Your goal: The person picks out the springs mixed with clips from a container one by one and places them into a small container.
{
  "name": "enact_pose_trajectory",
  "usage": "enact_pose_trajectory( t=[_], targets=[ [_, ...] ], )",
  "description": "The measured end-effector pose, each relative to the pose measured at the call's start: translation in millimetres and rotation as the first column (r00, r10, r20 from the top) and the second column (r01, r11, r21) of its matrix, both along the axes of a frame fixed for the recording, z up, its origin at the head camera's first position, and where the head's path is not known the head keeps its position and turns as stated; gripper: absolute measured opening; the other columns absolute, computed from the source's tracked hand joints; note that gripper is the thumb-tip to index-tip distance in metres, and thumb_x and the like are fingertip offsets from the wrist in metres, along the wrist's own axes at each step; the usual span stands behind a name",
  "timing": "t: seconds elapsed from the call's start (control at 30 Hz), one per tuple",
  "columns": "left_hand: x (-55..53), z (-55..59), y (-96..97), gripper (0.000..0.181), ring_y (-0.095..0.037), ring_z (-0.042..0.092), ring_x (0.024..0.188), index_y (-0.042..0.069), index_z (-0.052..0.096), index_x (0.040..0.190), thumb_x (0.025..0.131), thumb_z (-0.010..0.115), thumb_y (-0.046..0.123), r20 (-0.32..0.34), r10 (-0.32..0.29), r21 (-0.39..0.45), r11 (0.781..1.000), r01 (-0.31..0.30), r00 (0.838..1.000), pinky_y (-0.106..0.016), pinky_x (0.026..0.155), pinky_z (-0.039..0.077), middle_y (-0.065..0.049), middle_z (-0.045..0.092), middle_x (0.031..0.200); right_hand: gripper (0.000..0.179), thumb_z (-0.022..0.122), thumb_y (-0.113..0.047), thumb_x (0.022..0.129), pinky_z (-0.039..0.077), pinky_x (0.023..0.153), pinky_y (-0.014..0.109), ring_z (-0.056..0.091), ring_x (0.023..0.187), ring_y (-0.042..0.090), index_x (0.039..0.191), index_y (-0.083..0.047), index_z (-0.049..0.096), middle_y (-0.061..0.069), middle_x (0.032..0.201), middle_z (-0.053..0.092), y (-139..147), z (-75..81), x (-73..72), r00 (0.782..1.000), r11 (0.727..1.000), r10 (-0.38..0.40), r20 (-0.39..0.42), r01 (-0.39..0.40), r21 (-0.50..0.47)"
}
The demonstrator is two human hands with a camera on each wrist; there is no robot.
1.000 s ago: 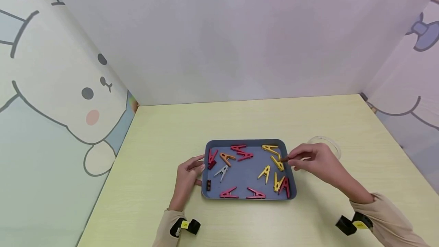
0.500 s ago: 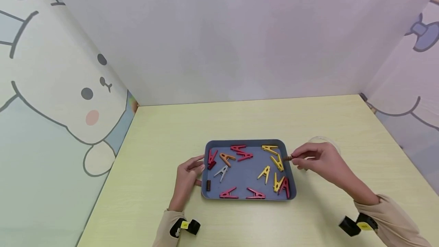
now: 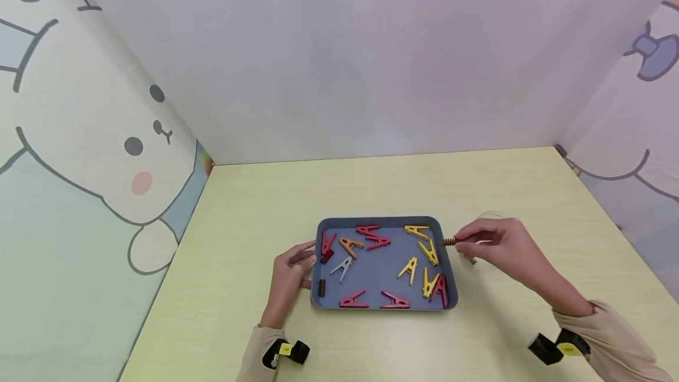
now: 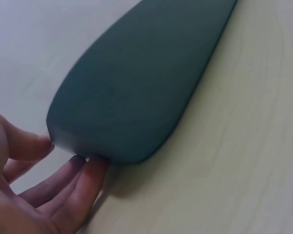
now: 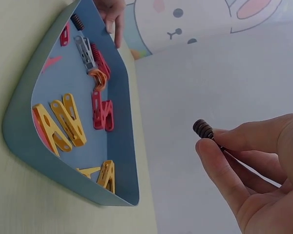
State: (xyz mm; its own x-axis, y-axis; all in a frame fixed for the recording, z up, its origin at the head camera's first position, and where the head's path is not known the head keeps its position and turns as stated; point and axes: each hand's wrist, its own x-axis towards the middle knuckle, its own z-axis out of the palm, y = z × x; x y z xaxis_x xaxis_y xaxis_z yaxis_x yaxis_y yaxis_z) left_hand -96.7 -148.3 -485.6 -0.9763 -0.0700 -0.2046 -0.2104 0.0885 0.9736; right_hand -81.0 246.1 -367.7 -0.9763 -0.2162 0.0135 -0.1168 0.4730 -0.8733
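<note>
My left hand (image 3: 292,267) holds the left end of a blue-grey tray (image 3: 382,309); the left wrist view shows thumb and fingertips at the tray's rim (image 4: 68,146). Between thumb and index finger, my right hand (image 3: 498,249) pinches a small dark brown spring (image 5: 203,127), held in the air just outside the tray's right rim. Inside the tray lie several plastic clips: yellow clips (image 3: 408,270) to the right, red clips (image 3: 395,299) along the edges, an orange clip (image 3: 350,246) and a grey clip (image 3: 343,267). Another dark spring (image 3: 322,287) rests in the lower left corner.
The tray stands on a pale wooden table (image 3: 254,205). Behind my right hand a clear round object (image 3: 493,214) is partly hidden. A small dark piece (image 3: 474,261) shows just below that hand. A white wall (image 3: 345,63) rises behind the table.
My right hand has moved right, carrying the spring from over the tray's right side to outside its rim. My left hand and the tray have stayed in place.
</note>
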Motion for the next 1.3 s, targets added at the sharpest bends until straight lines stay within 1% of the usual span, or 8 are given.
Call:
enact_pose_trajectory(
  t=[0.13,0.3,0.5,0.6,0.8,1.03,1.3],
  targets=[
    [-0.8,-1.1,-0.6,0.034,-0.027,0.065,0.087,0.015,0.068,0.118,0.086,0.065,0.005,0.002,-0.003,0.006,1.0,0.003,1.0,-0.042,0.05,0.057,-0.016,0.065,0.107,0.018,0.075,-0.016,0.081,0.056,0.059,0.029,0.069,0.072,0.024,0.096,-0.007,0.072,0.01,0.093,0.068,2,1.9,0.4,1.0,1.0,-0.009,-0.014,0.009,0.003],
    [-1.8,-1.5,-0.7,0.033,-0.027,0.065,0.087,0.014,0.068,0.118,0.086,0.064,0.005,0.006,-0.008,0.01,1.0,0.007,1.0,-0.043,0.051,0.057,-0.017,0.064,0.107,0.018,0.074,-0.014,0.082,0.058,0.064,0.03,0.069,0.075,0.024,0.098,-0.005,0.071,0.01,0.094,0.068,5,3.4,0.7,0.999,1.0,-0.007,-0.038,0.007,-0.02],
    [-1.3,-1.3,-0.4,0.034,-0.027,0.065,0.086,0.015,0.068,0.118,0.086,0.065,0.005,0.003,-0.003,0.004,1.0,0.003,1.0,-0.042,0.05,0.057,-0.017,0.065,0.107,0.019,0.073,-0.009,0.082,0.058,0.064,0.031,0.07,0.075,0.02,0.099,-0.001,0.07,0.011,0.093,0.068,10,5.5,1.1,0.999,0.998,-0.01,-0.046,0.007,-0.062],
    [-1.1,-1.1,-0.5,0.034,-0.027,0.066,0.085,0.015,0.068,0.118,0.086,0.064,0.004,0.001,-0.002,0.004,1.0,0.002,1.0,-0.042,0.05,0.057,-0.016,0.065,0.106,0.019,0.072,-0.008,0.083,0.058,0.065,0.031,0.07,0.075,0.02,0.1,0.0,0.07,0.011,0.094,0.068,11,6.1,1.6,0.999,0.997,-0.015,-0.05,0.011,-0.071],
    [-0.9,-0.7,-0.4,0.034,-0.027,0.066,0.085,0.015,0.068,0.118,0.086,0.064,0.004,-0.001,-0.003,0.01,1.0,0.003,1.0,-0.043,0.05,0.057,-0.016,0.065,0.106,0.02,0.072,-0.01,0.083,0.058,0.063,0.029,0.07,0.074,0.02,0.101,-0.001,0.07,0.008,0.097,0.067,14,6.0,3.8,0.998,0.999,-0.035,-0.054,0.032,-0.04],
    [-0.6,-2.0,0.0,0.034,-0.027,0.066,0.085,0.015,0.068,0.118,0.086,0.064,0.004,0.002,-0.006,0.003,1.0,0.006,1.0,-0.042,0.049,0.057,-0.016,0.065,0.106,0.022,0.072,-0.011,0.083,0.058,0.065,0.03,0.069,0.075,0.021,0.102,0.001,0.069,0.004,0.098,0.067,18,5.2,4.7,0.997,0.997,-0.062,-0.047,0.06,-0.047],
    [-0.2,-1.1,0.6,0.034,-0.027,0.066,0.084,0.016,0.069,0.117,0.086,0.064,0.004,0.006,0.003,0.006,1.0,-0.004,1.0,-0.042,0.05,0.057,-0.016,0.065,0.106,0.024,0.073,-0.013,0.083,0.058,0.064,0.03,0.069,0.075,0.024,0.103,0.001,0.07,0.001,0.099,0.069,23,7.3,5.8,0.995,0.995,-0.092,-0.043,0.091,-0.032]
  ],
)
